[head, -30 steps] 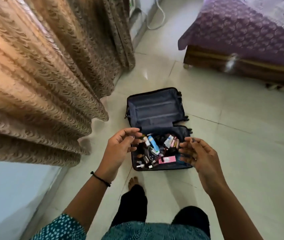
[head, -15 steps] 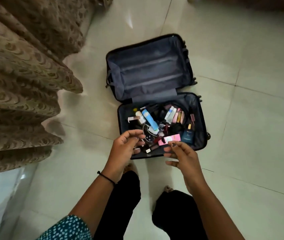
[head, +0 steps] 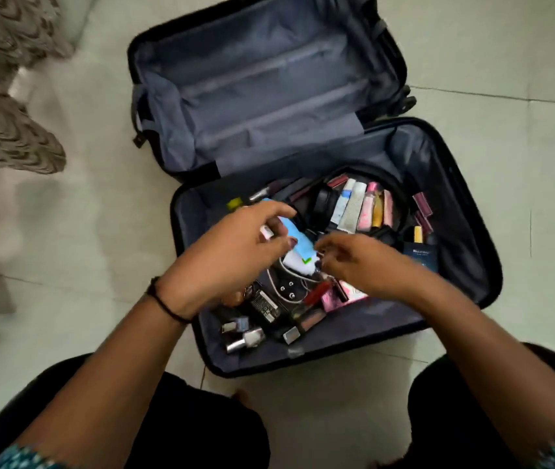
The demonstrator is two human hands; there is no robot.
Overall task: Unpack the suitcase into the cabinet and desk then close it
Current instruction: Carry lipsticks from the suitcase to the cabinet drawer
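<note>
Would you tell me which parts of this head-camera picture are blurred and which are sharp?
Head view: the left hand and right hand are motion-blurred; the curtain is smeared too; the row of tubes in the suitcase reads fairly sharp.

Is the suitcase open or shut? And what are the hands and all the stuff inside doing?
suitcase: open, lying flat on the floor.
lid half: bare lining, nothing in it.
near half: full of jumbled small bottles and tubes.
blue-and-white tube: lying down between both hands.
left hand: fingers curled over the tube; too blurred to tell the grip.
right hand: fingers curled by the tube's end; too blurred to tell the grip.
</note>
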